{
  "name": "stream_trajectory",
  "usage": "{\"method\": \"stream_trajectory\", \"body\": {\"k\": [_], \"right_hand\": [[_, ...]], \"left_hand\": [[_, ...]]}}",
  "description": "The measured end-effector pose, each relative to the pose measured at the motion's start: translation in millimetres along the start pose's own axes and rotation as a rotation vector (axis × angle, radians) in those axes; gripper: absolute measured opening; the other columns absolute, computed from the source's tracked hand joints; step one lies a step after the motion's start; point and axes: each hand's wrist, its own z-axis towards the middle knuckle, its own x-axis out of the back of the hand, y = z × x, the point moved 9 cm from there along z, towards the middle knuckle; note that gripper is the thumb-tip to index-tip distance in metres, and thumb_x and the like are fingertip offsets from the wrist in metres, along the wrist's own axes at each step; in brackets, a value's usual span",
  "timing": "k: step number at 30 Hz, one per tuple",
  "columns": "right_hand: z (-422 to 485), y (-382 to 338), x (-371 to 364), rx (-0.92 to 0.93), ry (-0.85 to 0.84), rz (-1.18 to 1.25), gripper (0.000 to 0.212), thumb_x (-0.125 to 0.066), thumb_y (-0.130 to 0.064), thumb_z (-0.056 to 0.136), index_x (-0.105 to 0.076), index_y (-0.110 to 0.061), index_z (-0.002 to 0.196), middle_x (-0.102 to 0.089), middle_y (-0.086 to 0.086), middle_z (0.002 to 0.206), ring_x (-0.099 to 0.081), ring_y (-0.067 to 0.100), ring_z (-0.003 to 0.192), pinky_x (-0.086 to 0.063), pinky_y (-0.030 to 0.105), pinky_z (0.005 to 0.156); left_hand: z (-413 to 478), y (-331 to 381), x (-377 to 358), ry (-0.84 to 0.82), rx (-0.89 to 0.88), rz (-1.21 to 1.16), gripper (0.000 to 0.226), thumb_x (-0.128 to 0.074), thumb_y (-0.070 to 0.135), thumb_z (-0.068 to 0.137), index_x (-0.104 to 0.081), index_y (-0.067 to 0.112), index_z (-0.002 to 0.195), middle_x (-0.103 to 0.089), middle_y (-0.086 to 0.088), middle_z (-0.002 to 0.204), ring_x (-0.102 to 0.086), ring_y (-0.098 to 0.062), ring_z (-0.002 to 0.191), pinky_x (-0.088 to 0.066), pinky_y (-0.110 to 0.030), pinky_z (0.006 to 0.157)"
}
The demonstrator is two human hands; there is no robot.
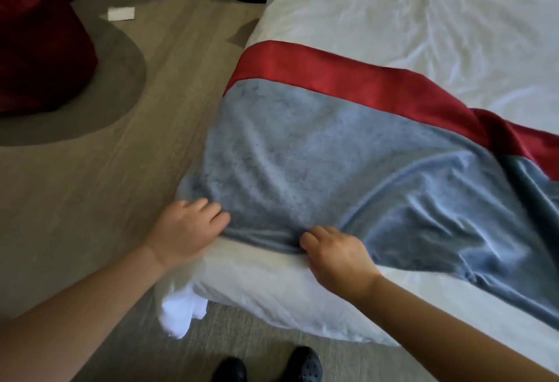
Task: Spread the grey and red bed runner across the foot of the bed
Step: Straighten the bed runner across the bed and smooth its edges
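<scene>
Bed runner (302, 155): lies across the near left corner of the bed (408, 12), grey field toward the near side, red band along the far edge. Sits fairly flat at the left end and drapes over the mattress side there. Bunches into folds and ridges toward the right, then runs out of view. Slants across the white cover rather than lying square to the foot edge.

Left hand (187, 230): grips the runner's near left corner with curled fingers, right at the mattress edge. Right hand (335, 257): pinches the near hem just to the right, fingers curled into the grey cloth. Both close together, with a short stretch of hem drawn tight between.

Step in hand, judging by this: squaring and setting the left end, not yet smoothing the whole length. Probably about midway through the task.

Next move calls for tugging the near hem toward the foot edge to bring the red band parallel with it. Then calls for flat palms sliding right to press out the folds. Needs a gentle pull, to avoid dragging the loose white cover beneath. Cannot tell the lie of the right end, out of frame.
</scene>
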Motion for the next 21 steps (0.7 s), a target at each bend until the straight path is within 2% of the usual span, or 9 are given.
{"method": "stream_trajectory", "body": {"k": [3, 7, 9, 11, 13, 14, 16, 18, 21], "right_hand": [[-6, 17, 5, -0.112, 0.027, -0.035, 0.024, -0.081, -0.005, 0.049, -0.062, -0.015, 0.060, -0.056, 0.000, 0.055, -0.055, 0.022, 0.046, -0.038, 0.020, 0.032], [-9, 39, 24, -0.258, 0.136, 0.010, 0.018, -0.079, -0.002, 0.056, -0.068, -0.013, 0.066, -0.060, 0.003, 0.061, -0.059, 0.025, 0.052, -0.044, 0.024, 0.036], [-12, 34, 21, -0.236, 0.145, 0.057, 0.016, -0.075, -0.001, 0.060, -0.069, -0.012, 0.070, -0.061, 0.005, 0.065, -0.060, 0.026, 0.056, -0.046, 0.026, 0.039], [-20, 15, 6, -0.113, 0.070, 0.020, 0.021, -0.076, -0.002, 0.057, -0.071, -0.014, 0.073, -0.062, 0.003, 0.067, -0.061, 0.024, 0.057, -0.046, 0.025, 0.039], [-32, 7, -3, -0.034, 0.045, -0.040, 0.026, -0.076, -0.005, 0.055, -0.072, -0.016, 0.077, -0.062, 0.000, 0.069, -0.060, 0.021, 0.058, -0.043, 0.023, 0.039], [-37, 13, -2, -0.057, 0.066, -0.034, 0.026, -0.076, -0.006, 0.055, -0.071, -0.017, 0.078, -0.061, 0.000, 0.069, -0.059, 0.021, 0.059, -0.043, 0.024, 0.041], [-50, 33, 4, -0.178, 0.123, -0.009, 0.030, -0.078, -0.005, 0.053, -0.069, -0.017, 0.079, -0.059, 0.000, 0.071, -0.058, 0.022, 0.061, -0.046, 0.027, 0.047], [-71, 57, 7, -0.292, 0.155, -0.047, 0.035, -0.078, -0.001, 0.051, -0.065, -0.016, 0.080, -0.058, 0.001, 0.073, -0.057, 0.023, 0.062, -0.048, 0.030, 0.051], [-111, 92, 11, -0.379, 0.171, -0.154, 0.033, -0.074, 0.003, 0.051, -0.060, -0.014, 0.077, -0.056, 0.004, 0.072, -0.055, 0.025, 0.062, -0.045, 0.033, 0.054]], "left_hand": [[3, -6, 14, 0.070, 0.061, 0.031, 0.019, -0.043, 0.007, 0.068, -0.058, 0.017, 0.064, -0.053, -0.004, 0.059, -0.055, -0.024, 0.049, -0.040, -0.027, 0.043], [5, -36, 23, 0.081, 0.246, 0.009, 0.017, -0.041, 0.007, 0.067, -0.058, 0.011, 0.065, -0.054, -0.011, 0.062, -0.058, -0.029, 0.053, -0.040, -0.030, 0.042], [2, -39, 16, 0.044, 0.274, 0.004, 0.017, -0.041, 0.007, 0.067, -0.057, 0.010, 0.064, -0.053, -0.012, 0.062, -0.058, -0.030, 0.054, -0.040, -0.032, 0.041], [-4, -30, 4, -0.034, 0.251, -0.006, 0.009, -0.056, 0.001, 0.062, -0.056, 0.010, 0.062, -0.053, -0.012, 0.059, -0.058, -0.031, 0.052, -0.042, -0.031, 0.040], [-10, -23, -11, -0.151, 0.259, -0.033, 0.029, -0.075, -0.002, 0.044, -0.056, 0.011, 0.062, -0.053, -0.010, 0.060, -0.059, -0.031, 0.053, -0.044, -0.031, 0.043], [-12, -23, -13, -0.192, 0.284, -0.049, 0.035, -0.079, 0.001, 0.040, -0.055, 0.012, 0.063, -0.054, -0.009, 0.061, -0.060, -0.030, 0.055, -0.043, -0.031, 0.045], [-8, -13, -7, -0.165, 0.250, -0.070, 0.032, -0.075, 0.013, 0.047, -0.053, 0.014, 0.069, -0.054, -0.007, 0.065, -0.059, -0.029, 0.060, -0.042, -0.031, 0.049], [4, 12, 8, -0.064, 0.141, -0.085, 0.019, -0.058, 0.023, 0.060, -0.050, 0.017, 0.076, -0.054, -0.005, 0.070, -0.057, -0.028, 0.062, -0.042, -0.031, 0.051], [37, 65, 30, 0.026, -0.005, -0.123, 0.014, -0.050, 0.025, 0.065, -0.056, 0.018, 0.075, -0.056, -0.003, 0.071, -0.057, -0.025, 0.063, -0.043, -0.031, 0.051]]}}
